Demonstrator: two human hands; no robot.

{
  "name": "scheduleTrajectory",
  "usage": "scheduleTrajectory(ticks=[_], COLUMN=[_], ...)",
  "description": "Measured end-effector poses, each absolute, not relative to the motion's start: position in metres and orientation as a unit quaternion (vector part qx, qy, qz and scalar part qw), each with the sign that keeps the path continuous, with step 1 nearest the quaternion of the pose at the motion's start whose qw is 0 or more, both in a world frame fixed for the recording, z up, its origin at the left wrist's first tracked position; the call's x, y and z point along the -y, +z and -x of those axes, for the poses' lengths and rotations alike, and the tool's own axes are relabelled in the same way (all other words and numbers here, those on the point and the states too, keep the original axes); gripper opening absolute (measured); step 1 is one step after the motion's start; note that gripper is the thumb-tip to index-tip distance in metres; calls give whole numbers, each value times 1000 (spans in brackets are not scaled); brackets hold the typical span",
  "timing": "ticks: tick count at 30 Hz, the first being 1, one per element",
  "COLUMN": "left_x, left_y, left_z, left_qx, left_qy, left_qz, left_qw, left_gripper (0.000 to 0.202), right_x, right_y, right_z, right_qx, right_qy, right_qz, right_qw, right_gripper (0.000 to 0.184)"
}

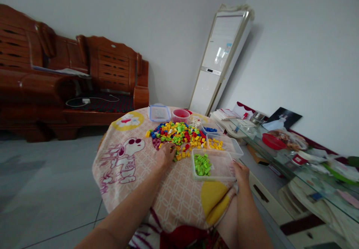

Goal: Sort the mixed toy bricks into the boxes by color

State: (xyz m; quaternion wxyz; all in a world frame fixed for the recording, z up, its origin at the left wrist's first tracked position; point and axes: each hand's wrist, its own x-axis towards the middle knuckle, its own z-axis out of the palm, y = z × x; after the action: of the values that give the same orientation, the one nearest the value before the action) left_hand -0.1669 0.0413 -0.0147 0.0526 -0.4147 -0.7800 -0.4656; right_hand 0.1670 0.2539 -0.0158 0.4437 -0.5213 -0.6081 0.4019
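Observation:
A loose pile of toy bricks (179, 133) in yellow, green, blue, red and white covers the middle of the cloth-covered table. My left hand (166, 154) reaches to the near left edge of the pile, fingers curled in among the bricks; whatever they pinch is too small to make out. At the near right stands a clear plastic container (221, 168) with green bricks (202, 164) gathered on its left side. My right hand (240, 172) grips this container at its right end. Just behind it, another clear container (232, 146) holds yellow bricks (215, 144).
A third container holds blue bricks (211, 130). Farther back are a round tub (181, 115) with a red inside and a blue-edged lid (159, 113). A cluttered glass-topped cabinet (269, 155) stands close on the right; a wooden sofa (112, 65) is at the left.

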Motion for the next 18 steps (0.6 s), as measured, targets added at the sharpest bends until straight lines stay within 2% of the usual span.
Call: scheduleTrajectory(ticks=[9,18], left_x=[-45,-58], left_y=[-11,-11], left_z=[137,92], left_qx=[679,569], left_qy=[-514,-499], left_qz=[511,648], left_qw=[119,86], left_gripper=[16,23], right_x=[-252,-250], right_y=[-14,-13], right_z=[-167,-166], right_qx=[602,602], right_qy=[407,400], right_qz=[518,521], right_qw=[450,454], right_gripper=[41,43])
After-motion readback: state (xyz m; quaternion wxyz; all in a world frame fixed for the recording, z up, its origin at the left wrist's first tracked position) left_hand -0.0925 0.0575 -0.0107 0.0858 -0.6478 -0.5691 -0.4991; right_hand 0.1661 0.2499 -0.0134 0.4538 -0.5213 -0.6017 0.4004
